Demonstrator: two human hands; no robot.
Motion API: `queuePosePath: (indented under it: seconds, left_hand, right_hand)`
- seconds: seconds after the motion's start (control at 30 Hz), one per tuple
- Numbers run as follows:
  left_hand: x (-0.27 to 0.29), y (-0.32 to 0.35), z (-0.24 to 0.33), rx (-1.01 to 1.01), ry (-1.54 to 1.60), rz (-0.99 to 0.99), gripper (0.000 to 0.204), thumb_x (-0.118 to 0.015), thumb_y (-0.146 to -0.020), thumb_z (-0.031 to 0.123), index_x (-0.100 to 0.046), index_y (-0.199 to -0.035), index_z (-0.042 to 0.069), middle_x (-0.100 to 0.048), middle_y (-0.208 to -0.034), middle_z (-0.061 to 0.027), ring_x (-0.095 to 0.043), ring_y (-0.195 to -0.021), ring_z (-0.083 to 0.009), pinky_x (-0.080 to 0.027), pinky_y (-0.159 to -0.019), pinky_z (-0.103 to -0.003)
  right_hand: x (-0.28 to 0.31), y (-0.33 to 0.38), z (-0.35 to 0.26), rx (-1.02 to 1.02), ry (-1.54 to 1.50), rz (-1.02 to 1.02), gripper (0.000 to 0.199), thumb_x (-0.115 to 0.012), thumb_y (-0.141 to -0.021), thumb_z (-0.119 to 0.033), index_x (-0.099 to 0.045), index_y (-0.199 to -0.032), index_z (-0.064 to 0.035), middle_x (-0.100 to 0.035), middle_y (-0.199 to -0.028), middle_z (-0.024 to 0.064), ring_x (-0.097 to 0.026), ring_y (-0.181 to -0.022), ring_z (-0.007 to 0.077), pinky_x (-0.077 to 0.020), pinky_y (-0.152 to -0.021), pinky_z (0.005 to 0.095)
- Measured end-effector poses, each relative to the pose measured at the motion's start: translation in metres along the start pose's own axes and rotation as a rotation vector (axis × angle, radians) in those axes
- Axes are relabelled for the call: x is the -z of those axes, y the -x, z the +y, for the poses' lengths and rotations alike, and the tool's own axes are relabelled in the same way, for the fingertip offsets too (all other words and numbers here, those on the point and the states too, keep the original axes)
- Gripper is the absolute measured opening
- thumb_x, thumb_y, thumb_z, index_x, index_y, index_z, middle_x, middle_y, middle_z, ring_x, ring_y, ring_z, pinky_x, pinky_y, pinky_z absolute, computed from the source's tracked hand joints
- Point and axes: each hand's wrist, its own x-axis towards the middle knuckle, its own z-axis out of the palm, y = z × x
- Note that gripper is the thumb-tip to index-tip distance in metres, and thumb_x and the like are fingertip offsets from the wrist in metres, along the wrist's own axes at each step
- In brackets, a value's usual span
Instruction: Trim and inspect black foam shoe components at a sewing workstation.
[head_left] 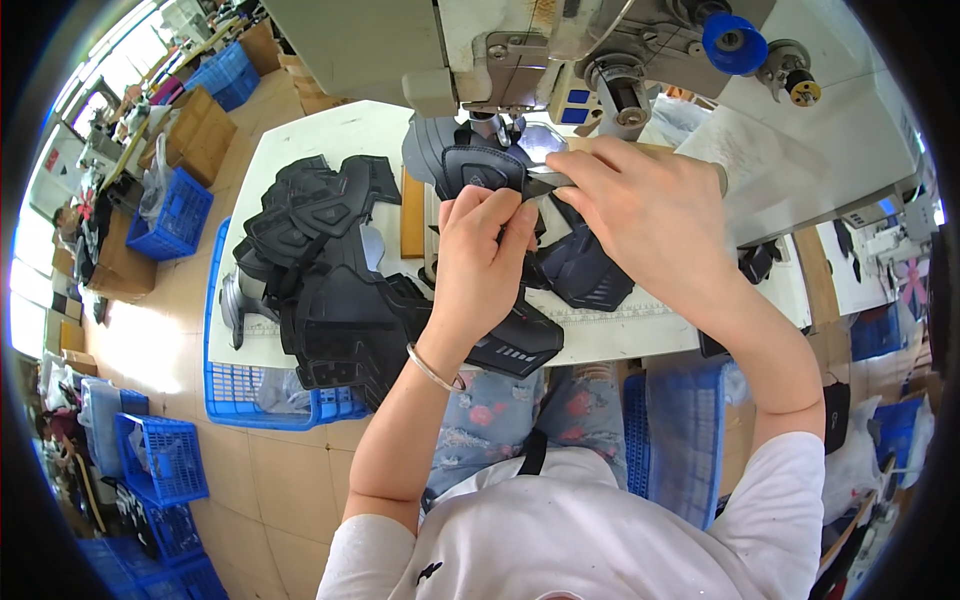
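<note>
White desk (330, 140) fills the middle of the head view, set in a workshop with a tan floor, blue crates (160, 455) along the left and cardboard boxes (200, 135) behind. At the desk's far edge stands a sewing machine (560, 60), its needle end just above a dark padded piece (480, 168). The left hand (480, 255) pinches that piece by its near edge, fingers curled and clenched on the fabric, a thin bangle (432, 368) on the wrist. The right hand (640, 215) comes in from the right and grips a small metal tool (548, 181), probably snips or tweezers, whose tip touches the piece just beside the left fingertips (520, 213). More dark panels (585, 275) lie under both hands near the desk's front edge, and a pile of black pieces (320, 270) covers the left half, hanging over the front left corner above a blue basket (250, 395). As I judge it, the step goes best if the left hand keeps the edge taut and flat, the tool works close to the seam with short moves, and the fingertips stay clear of its tip and of the needle.
</note>
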Motion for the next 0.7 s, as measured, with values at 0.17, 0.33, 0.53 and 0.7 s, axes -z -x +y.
queuePosePath:
  seconds: [0.17,0.33,0.53,0.7]
  left_hand:
    - [0.001,-0.002,0.000,-0.021,-0.032,-0.020,0.024,-0.055,-0.096,0.017,-0.059,-0.077,0.004,-0.059,-0.068,-0.0001,-0.044,-0.079,-0.0190,-0.034,-0.085,-0.033]
    - [-0.002,-0.002,0.000,-0.071,-0.109,0.022,0.019,-0.059,-0.093,0.015,-0.059,-0.077,0.005,-0.058,-0.067,-0.0016,-0.049,-0.078,-0.0201,-0.035,-0.083,-0.034]
    - [-0.005,-0.004,0.006,-0.183,-0.238,0.115,0.014,-0.065,-0.088,0.012,-0.060,-0.078,0.004,-0.058,-0.069,-0.0045,-0.053,-0.078,-0.0221,-0.036,-0.082,-0.035]
    - [0.001,-0.003,-0.007,-0.125,-0.093,0.070,0.013,-0.064,-0.089,0.011,-0.061,-0.080,0.002,-0.057,-0.069,-0.0044,-0.053,-0.081,-0.0220,-0.036,-0.084,-0.035]
  right_hand:
    - [0.000,-0.002,-0.003,-0.004,0.046,-0.038,0.027,-0.075,-0.078,-0.023,-0.069,-0.102,-0.0151,-0.066,-0.085,-0.0027,-0.065,-0.067,0.0185,-0.0499,-0.054,0.0308]
    - [0.001,-0.005,-0.006,-0.017,0.100,-0.096,0.024,-0.074,-0.078,-0.023,-0.068,-0.100,-0.0148,-0.064,-0.082,-0.0022,-0.066,-0.067,0.0181,-0.0501,-0.053,0.0313]
    - [-0.002,-0.005,-0.017,0.044,0.197,0.023,0.008,-0.067,-0.072,-0.013,-0.064,-0.078,-0.0090,-0.062,-0.074,0.0015,-0.067,-0.061,0.0178,-0.0481,-0.047,0.0294]
    - [-0.013,-0.003,-0.003,0.113,0.067,0.154,0.011,-0.067,-0.070,-0.013,-0.063,-0.079,-0.0098,-0.060,-0.074,-0.0006,-0.065,-0.061,0.0168,-0.0483,-0.048,0.0285]
